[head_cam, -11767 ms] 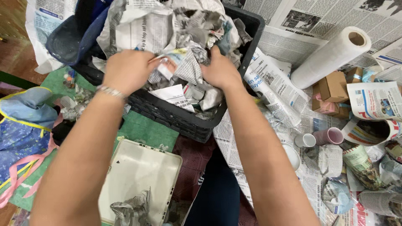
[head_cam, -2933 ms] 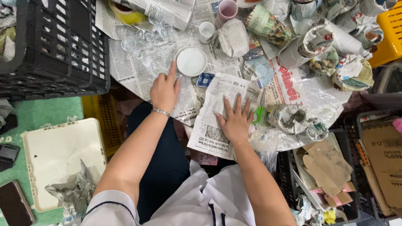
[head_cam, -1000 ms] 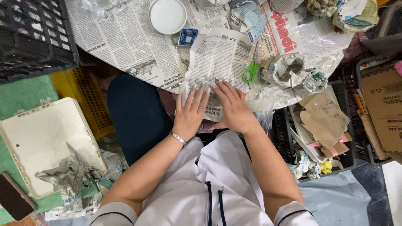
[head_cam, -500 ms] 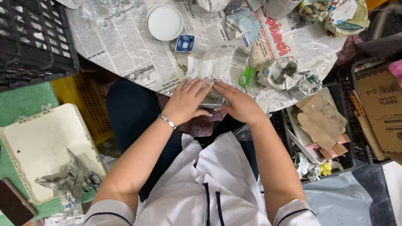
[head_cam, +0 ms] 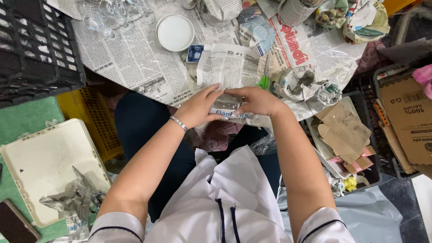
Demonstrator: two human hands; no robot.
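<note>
Seen from above, a broad work surface covered in overlapping sheets of printed newspaper fills the top of the view. At upper left sits a black slatted plastic crate. At lower left, on a green floor mat, lies a cream rectangular plastic tray lid with a crumpled grey paper wad on it. At right, a dark bin holds flat brown cardboard scraps.

On the newspaper, a round white ceramic saucer rests just beyond a loose rectangular sheet of newsprint, with green-handled scissors beside that sheet. Clear drinking glasses stand near the top left edge.

At the near edge of the surface, both hands meet around a small clear glass object partly rolled in newsprint. The left hand, with a silver bracelet at the wrist, cups it from one side with fingers curled over the top. The right hand closes on the other side, fingertips pressing the paper.

The bundle sits at the very edge, above the lap. A loose grip or torn paper could likely let the glass slip out and fall.
</note>
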